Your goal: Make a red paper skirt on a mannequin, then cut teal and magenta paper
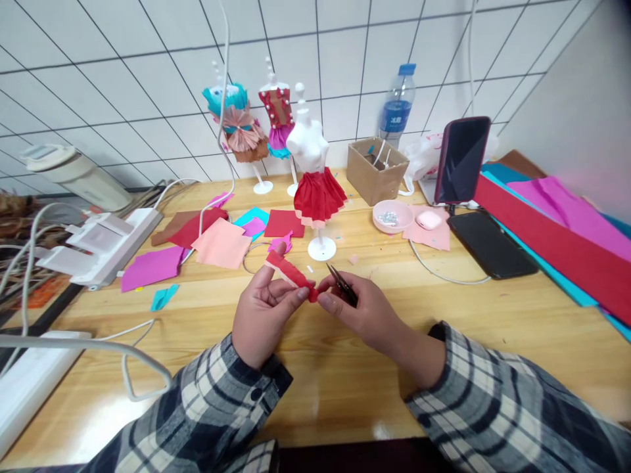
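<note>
My left hand point(269, 309) pinches a narrow red strip point(293, 272) with a pale pink edge, paper or cloth, and its upper end lies across the fingers. My right hand point(362, 305) grips the strip's lower end between thumb and forefinger. Tucked in that same hand are dark, pointed tweezers point(344, 286), tips upward. Just beyond the hands stands a white mannequin point(309, 141) on a round base, wearing a pleated red skirt point(320, 196) with a pink hem.
Behind are two dressed mannequins point(241, 135), a cardboard box point(377, 171) and a water bottle point(398, 108). Coloured sheets point(221, 243) lie left, long strips point(557, 230) right. A pink bowl point(393, 217), propped phone point(462, 161) and black tablet-like device point(493, 244) stand right; cables and a white power strip point(106, 246) left.
</note>
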Tool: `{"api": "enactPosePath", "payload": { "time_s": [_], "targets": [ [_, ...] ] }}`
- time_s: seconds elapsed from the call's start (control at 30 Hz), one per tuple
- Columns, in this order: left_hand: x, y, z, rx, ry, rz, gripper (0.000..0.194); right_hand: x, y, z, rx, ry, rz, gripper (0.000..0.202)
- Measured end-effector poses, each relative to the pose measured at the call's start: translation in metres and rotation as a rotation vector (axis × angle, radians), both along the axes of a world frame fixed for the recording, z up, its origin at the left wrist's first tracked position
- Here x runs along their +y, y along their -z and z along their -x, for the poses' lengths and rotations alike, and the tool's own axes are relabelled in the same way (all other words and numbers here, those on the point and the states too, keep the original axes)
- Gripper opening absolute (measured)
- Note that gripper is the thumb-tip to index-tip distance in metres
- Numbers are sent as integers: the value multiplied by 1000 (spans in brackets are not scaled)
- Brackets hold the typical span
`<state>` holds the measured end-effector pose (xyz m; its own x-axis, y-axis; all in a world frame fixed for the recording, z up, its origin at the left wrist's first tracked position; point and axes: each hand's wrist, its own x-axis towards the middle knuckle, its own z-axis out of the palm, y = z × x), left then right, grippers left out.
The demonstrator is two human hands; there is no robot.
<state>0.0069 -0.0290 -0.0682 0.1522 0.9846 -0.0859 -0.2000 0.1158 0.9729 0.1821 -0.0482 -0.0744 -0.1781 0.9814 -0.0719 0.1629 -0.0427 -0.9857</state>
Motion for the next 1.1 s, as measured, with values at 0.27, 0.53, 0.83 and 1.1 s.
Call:
{"api": "enactPosePath", "payload": {
  "time_s": [0.27,0.53,0.83,1.1],
  "targets": [
    [-1,5,-4,-58,113,-23,100,6,2,1,-55,53,34,18],
    [1,5,-7,-72,152,1,108,4,4,2,-79,59,31,18],
    [9,1,-3,-98,-36,-29,105,-4,12,3,103,-137,59,38],
    [11,-1,2,-104,-2,31,104,-3,12,0,-213,-321,-34,36]
  ]
}}
